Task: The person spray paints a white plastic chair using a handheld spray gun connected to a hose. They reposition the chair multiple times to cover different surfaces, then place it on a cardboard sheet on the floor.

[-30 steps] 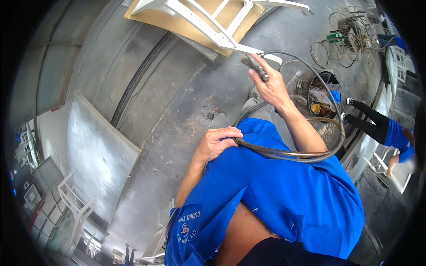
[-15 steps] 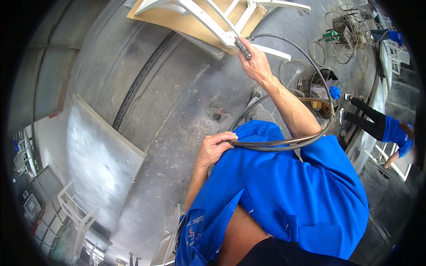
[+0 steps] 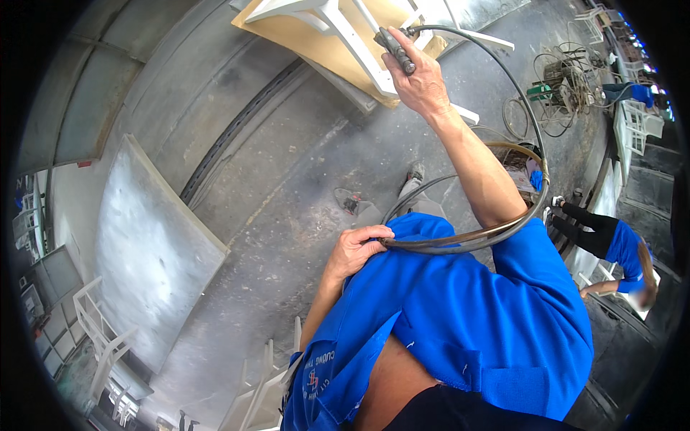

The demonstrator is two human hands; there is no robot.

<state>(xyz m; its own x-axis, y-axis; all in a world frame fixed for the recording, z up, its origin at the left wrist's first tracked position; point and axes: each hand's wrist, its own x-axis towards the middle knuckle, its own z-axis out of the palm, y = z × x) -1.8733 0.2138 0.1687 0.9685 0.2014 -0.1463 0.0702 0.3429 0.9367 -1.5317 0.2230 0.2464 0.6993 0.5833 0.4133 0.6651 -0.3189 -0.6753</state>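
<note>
My right hand (image 3: 424,85), arm stretched forward, is closed around the dark metal spray gun (image 3: 397,53). The gun is held beside a white chair frame (image 3: 348,47), which rests on a brown board (image 3: 291,36) at the top of the view. From the gun a black hose (image 3: 528,108) arcs right and loops back under my right forearm. Low in front of my blue shirt, my left hand (image 3: 352,251) pinches the gathered loops of dark and brownish hose (image 3: 460,243). The trigger and nozzle of the gun are hard to make out.
A large pale panel (image 3: 151,244) leans at left, with white chair frames (image 3: 104,341) below it. At right stand a container (image 3: 519,172) and wheeled equipment with hoses (image 3: 564,79). A co-worker in blue (image 3: 624,244) bends over white furniture at far right.
My right hand with the spray gun has shifted slightly up and right across the view, and the gun has turned a little. My left hand still grips the hose. The co-worker bends differently.
</note>
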